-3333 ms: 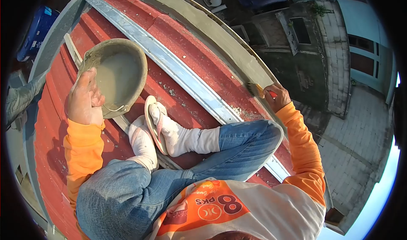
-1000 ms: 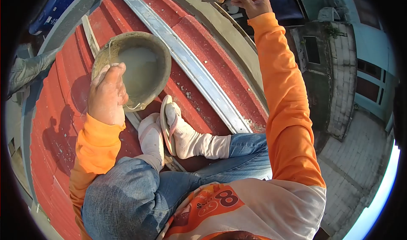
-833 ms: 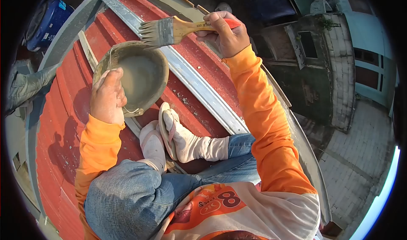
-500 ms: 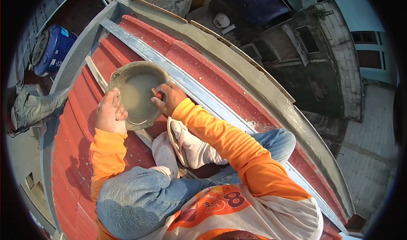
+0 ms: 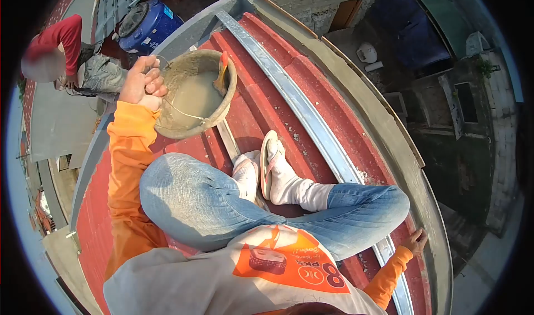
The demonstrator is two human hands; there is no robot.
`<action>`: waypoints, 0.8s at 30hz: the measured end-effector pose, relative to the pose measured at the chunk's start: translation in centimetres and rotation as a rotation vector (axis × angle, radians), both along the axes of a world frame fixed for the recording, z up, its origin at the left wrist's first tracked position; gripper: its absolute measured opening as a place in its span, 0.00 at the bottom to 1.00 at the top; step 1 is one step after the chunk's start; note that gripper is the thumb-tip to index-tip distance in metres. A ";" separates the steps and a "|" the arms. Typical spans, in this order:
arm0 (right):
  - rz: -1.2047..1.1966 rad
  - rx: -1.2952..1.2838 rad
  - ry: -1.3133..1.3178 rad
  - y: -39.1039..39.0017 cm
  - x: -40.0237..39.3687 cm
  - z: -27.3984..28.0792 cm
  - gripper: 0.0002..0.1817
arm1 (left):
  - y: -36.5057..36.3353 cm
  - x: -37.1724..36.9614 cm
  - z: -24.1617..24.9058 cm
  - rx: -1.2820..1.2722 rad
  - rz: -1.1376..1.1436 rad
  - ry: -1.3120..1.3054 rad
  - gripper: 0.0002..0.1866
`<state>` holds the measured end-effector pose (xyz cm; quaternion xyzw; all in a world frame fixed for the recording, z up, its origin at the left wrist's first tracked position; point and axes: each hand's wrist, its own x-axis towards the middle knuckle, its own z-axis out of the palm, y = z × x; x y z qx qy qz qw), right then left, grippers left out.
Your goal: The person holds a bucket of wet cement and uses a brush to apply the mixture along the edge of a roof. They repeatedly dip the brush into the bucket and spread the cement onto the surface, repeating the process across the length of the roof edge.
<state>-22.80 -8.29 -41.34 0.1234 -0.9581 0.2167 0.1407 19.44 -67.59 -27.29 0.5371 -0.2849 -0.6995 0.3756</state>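
Note:
My left hand [image 5: 146, 84] is closed around the thin wire handle of a mortar-smeared bucket [image 5: 229, 89], which hangs tilted over the roof. Greyish wet mix [image 5: 194, 95] lies inside it. A trowel [image 5: 222, 73] with a red-orange handle leans against the bucket's inner right wall, its blade partly hidden. Far off to the right, my right hand [image 5: 416, 241] rests on the plastered wall edge [image 5: 434, 226] with its fingers apart and nothing in them.
I sit on a red metal roof [image 5: 289, 131] crossed by a shiny metal strip [image 5: 300, 98]. Past the curved wall is a drop to a yard. At upper left are a blue drum [image 5: 153, 28] and another person in a red sleeve [image 5: 69, 39].
My right hand has let go of the trowel and moved from the bucket to the wall edge at right. My left hand now grips the wire handle. The other person has come further into view.

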 end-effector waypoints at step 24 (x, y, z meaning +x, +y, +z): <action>-0.071 -0.505 -2.466 -35.3 26.0 -11.0 0.41 | -3.1 -11.8 2.0 0.014 0.066 0.062 0.06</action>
